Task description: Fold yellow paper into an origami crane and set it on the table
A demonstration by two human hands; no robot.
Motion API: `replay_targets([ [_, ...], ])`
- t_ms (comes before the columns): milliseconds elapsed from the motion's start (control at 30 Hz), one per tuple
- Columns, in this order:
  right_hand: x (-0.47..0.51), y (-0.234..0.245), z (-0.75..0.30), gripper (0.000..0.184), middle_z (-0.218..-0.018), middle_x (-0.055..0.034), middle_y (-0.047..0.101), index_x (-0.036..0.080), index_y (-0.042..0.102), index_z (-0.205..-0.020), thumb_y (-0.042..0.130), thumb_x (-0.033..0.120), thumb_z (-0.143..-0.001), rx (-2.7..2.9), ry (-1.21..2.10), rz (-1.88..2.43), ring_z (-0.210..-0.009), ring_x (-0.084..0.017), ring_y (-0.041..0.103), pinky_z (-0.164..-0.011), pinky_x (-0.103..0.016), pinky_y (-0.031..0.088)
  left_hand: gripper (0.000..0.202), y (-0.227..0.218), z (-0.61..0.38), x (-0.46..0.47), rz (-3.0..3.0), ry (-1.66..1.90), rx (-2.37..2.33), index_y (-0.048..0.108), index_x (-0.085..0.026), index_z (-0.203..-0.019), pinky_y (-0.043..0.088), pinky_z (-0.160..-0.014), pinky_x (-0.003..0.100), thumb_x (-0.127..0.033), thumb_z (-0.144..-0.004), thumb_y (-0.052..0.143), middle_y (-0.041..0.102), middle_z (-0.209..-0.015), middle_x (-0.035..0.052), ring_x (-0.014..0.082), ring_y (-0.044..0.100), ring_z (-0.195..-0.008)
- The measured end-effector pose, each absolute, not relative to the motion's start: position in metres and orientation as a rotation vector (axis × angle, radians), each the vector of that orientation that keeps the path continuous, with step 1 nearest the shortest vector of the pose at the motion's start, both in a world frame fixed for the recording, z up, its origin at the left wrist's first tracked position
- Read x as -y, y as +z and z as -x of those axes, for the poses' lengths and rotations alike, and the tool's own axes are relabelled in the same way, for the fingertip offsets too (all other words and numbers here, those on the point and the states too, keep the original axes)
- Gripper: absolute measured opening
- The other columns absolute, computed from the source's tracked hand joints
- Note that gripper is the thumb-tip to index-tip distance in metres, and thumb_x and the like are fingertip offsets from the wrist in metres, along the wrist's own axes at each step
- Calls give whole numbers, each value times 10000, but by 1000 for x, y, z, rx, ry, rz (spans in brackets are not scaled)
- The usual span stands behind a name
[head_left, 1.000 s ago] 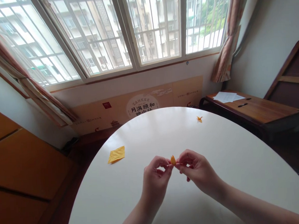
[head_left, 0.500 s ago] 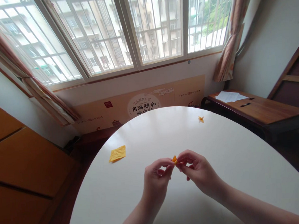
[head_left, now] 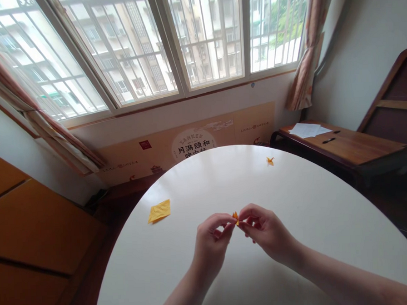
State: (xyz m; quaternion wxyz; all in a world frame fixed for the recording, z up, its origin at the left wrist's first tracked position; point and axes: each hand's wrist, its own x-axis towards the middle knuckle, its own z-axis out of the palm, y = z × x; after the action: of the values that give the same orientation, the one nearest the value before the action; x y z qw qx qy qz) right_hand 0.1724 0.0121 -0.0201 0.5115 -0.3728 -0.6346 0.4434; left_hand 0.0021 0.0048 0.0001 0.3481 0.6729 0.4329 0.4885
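Observation:
Over the round white table [head_left: 298, 266], my left hand [head_left: 211, 243] and my right hand [head_left: 262, 231] meet fingertip to fingertip. Both pinch a tiny folded piece of orange paper [head_left: 234, 216], of which only a small tip shows between the thumbs and forefingers. The other fingers of both hands are curled in. A flat sheet of yellow-orange paper [head_left: 159, 211] lies on the table to the left of my hands. A small finished orange paper figure [head_left: 270, 160] sits near the table's far edge, to the right.
A dark wooden side table [head_left: 353, 149] with white papers [head_left: 308, 129] and a black pen [head_left: 329, 140] stands at the right. A printed cardboard panel [head_left: 192, 141] leans under the barred window. Orange-brown wooden furniture [head_left: 33, 225] fills the left side.
The orange piece shows less between my fingertips than a second ago; my fingers have closed tighter round it. Both hands stay in the same spot.

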Motion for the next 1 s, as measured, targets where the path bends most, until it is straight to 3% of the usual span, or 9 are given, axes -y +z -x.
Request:
replay_targets([
  [400, -12, -13, -174, 84, -812, -23, 645, 192, 637, -874, 647, 272, -849, 1452, 1265, 887, -645, -139, 586, -443, -205, 455, 156, 6, 3, -7, -1890, 1221, -1123, 726, -178, -745, 412, -522, 214, -112, -817, 603, 724, -819, 70, 150, 624, -684],
  [767, -15, -13, -178, 267, -729, -11, 633, 177, 599, -855, 711, 417, -822, 1415, 1389, 887, -664, -150, 602, -417, -188, 452, 165, 10, 2, -6, -1922, 1215, -1081, 731, -175, -699, 478, -601, 247, -181, -827, 627, 730, -809, 78, 163, 642, -694],
  [900, -15, -12, -179, 273, -743, -9, 631, 185, 564, -861, 716, 408, -819, 1429, 1395, 876, -665, -145, 597, -412, -178, 453, 57, 9, 3, -8, -1722, 1206, -1179, 709, -164, -735, 447, -526, 221, -218, -753, 706, 678, -678, 33, 129, 569, -585],
  [1000, -15, -11, -179, 297, -747, -6, 628, 196, 523, -847, 716, 418, -814, 1421, 1365, 884, -641, -136, 585, -394, -171, 441, 204, 10, 2, -10, -1468, 1153, -1181, 691, -152, -818, 388, -419, 185, -310, -709, 760, 643, -677, 15, 102, 509, -525],
])
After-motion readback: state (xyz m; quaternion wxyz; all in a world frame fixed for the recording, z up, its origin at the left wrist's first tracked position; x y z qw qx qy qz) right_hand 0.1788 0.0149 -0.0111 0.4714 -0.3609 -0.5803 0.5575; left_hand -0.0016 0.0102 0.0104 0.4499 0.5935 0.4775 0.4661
